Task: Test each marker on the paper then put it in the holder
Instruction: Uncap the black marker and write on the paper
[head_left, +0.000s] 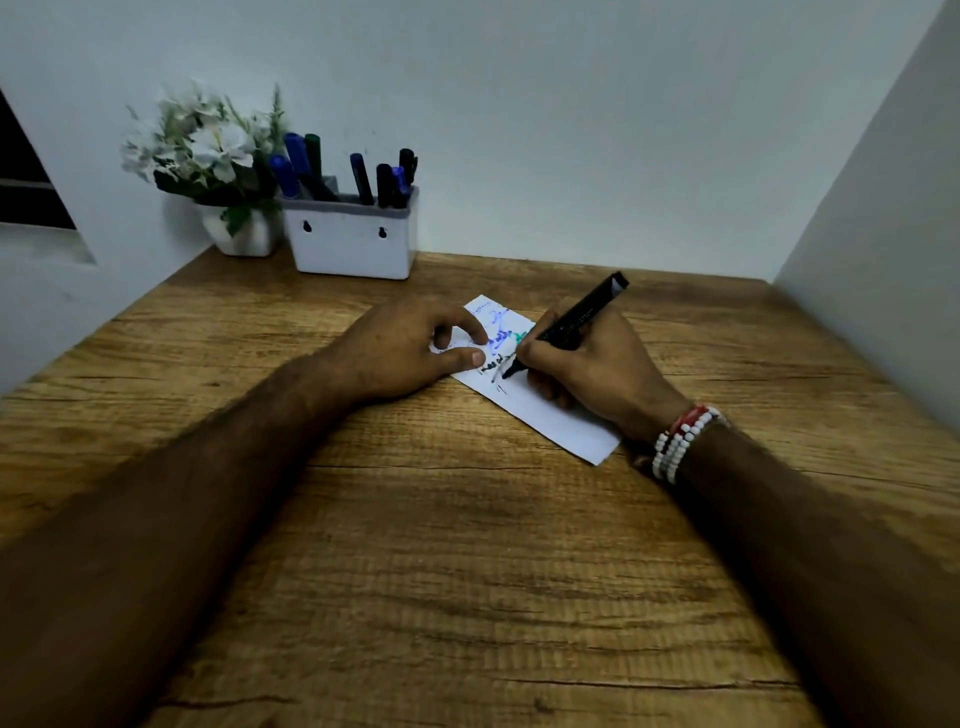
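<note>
Testing one rn, or done w/ it?

Mid-test, I'd say. The black marker (587, 312) is in the right hand (597, 369), gripped pen-style, bare tip down on the paper (566, 423) next to a short black squiggle.

Other hand?

The left hand (410, 351) pins the paper's far end w/ thumb & forefinger tips, and the rest of its fingers are tucked under. Can't tell if a cap is hidden in there.

How far thru the job?

Late, prob. There are blue, green & black scribbles on the strip already. A bunch of capped markers (361, 176) stand in the holder (353, 244) at the back of the table (467, 571), well apart from both hands. The only marker I see outside the holder is this one. So what's left is to finish the stroke, cap it & drop it in. That's my guess tho.

Materials, quick?

- **Marker:** smooth black plastic cylinder w/ faint print on the barrel.
- **Paper:** thin white narrow strip, lying flat at an angle.
- **Holder:** glossy white rectangular tub w/ a grey rim & two small dark keyhole marks in front. Ceramic or plastic, can't say which.
- **Table:** brown, matte, heavy wood grain.
- **Just beside the holder:** a small white pot (244, 236) of white flowers (208, 145).
- **On the right wrist:** a red & white bead bracelet (680, 439).
</note>
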